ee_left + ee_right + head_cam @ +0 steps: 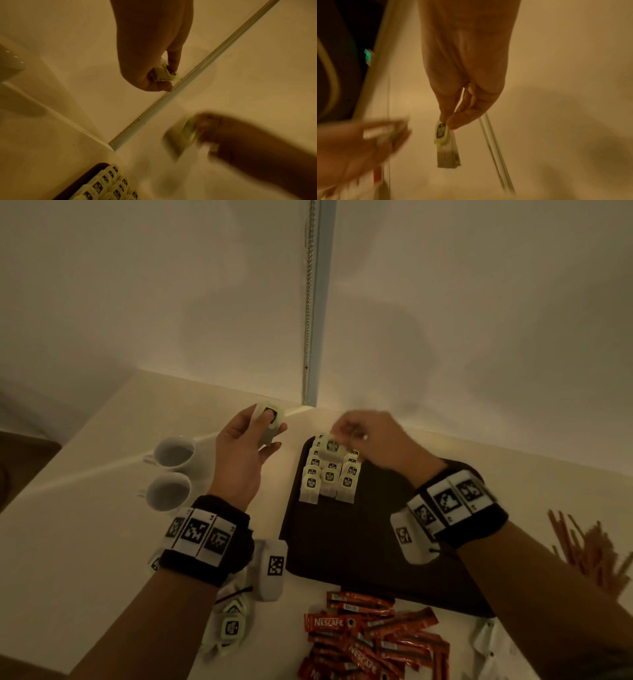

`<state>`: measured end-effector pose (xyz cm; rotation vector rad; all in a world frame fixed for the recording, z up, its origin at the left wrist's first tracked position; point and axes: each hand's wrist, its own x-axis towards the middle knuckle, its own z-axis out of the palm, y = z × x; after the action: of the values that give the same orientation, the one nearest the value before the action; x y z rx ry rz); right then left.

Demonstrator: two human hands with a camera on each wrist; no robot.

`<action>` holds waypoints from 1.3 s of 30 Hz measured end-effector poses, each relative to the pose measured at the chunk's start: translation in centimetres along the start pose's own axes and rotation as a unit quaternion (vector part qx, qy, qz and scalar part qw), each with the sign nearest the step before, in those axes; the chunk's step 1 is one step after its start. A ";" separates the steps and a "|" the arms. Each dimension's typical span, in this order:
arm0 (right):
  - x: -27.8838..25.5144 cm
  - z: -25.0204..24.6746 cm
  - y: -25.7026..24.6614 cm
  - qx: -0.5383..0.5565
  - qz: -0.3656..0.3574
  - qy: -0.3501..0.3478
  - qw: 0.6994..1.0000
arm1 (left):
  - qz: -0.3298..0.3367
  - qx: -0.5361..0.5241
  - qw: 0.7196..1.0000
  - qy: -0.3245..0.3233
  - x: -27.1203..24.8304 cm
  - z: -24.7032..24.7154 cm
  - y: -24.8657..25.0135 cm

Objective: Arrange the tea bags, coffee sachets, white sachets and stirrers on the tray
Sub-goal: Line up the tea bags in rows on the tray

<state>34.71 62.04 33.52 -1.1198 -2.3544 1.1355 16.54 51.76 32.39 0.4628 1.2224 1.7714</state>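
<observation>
Pale counter (102, 542) carries the dark tray (359, 542); a light, limp tea bag (444, 136) is pinched by its tag in the right hand (373, 440) above the rows, spares (269, 422) gripped by the left hand (239, 453)

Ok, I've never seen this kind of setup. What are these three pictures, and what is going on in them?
No machine here: a person works bare-handed, wearing three cameras. The big picture comes from the head camera; the other two come from the wrist bands and look along each hand.

On the counter lies a dark tray with rows of tea bags at its far end. Off the tray lie red coffee sachets, stirrers, loose tea bags and two white cups.

The left hand holds a tea bag. The right hand pinches another tea bag by its tag above the rows.
</observation>
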 end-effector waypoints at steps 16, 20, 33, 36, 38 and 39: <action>1.8 9.2 10.7 -0.072 0.156 -0.005 0.985 | -0.014 0.028 0.999 0.025 0.5 -1.8 -0.4; 2.5 9.5 10.9 -0.082 0.162 -0.006 0.983 | -0.015 0.025 0.999 0.029 0.6 -1.8 -0.2; 3.3 10.0 11.3 -0.082 0.177 0.003 0.981 | -0.032 -0.024 0.999 0.032 0.5 -1.6 0.4; 3.3 10.0 11.3 -0.078 0.177 0.001 0.981 | -0.032 -0.023 0.999 0.029 0.6 -1.6 0.4; 3.4 10.0 11.2 -0.082 0.170 0.005 0.982 | -0.033 -0.027 0.999 0.028 0.6 -1.7 0.4; 3.4 9.9 11.2 -0.085 0.168 0.007 0.982 | -0.033 -0.029 0.999 0.028 0.7 -1.7 0.3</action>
<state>32.81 63.66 18.36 -1.6283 -2.3465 1.0359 14.82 51.38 31.82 0.3373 1.2085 1.7686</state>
